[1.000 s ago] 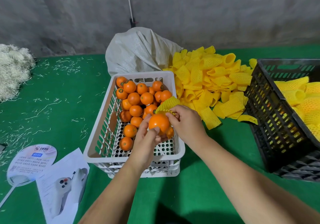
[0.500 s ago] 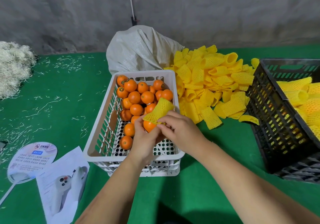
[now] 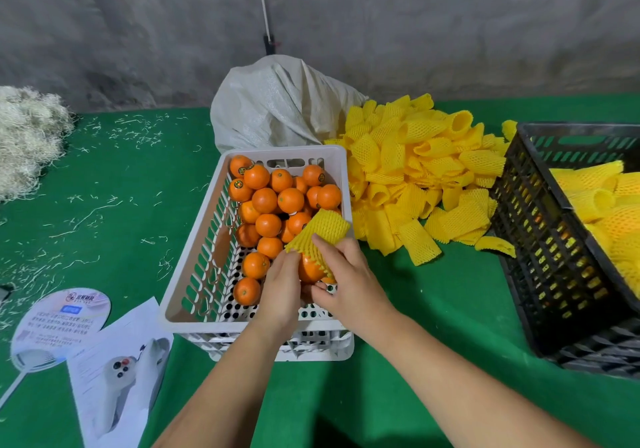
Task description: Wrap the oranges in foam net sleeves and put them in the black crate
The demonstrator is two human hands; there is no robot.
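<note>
Straw-like fibre heap (image 3: pixel 29 139): left edge of the green tabletop (image 3: pixel 114 184). Round paper fan (image 3: pixel 59 323) and printed leaflet (image 3: pixel 117 375): front left corner. White crate (image 3: pixel 197 250): centre, part-filled with loose oranges (image 3: pixel 270 202). Left hand (image 3: pixel 282 292): over the crate's front right, fingers curled on an orange (image 3: pixel 309 269). Right hand (image 3: pixel 349 281): fingers pinching a yellow foam net sleeve (image 3: pixel 320 231) lying over the orange's top. White sack (image 3: pixel 277 105): behind the crate. Spare sleeve pile (image 3: pixel 422 170): right of centre. Black crate (image 3: pixel 540 233): right edge, holding wrapped fruit (image 3: pixel 595 195).
</note>
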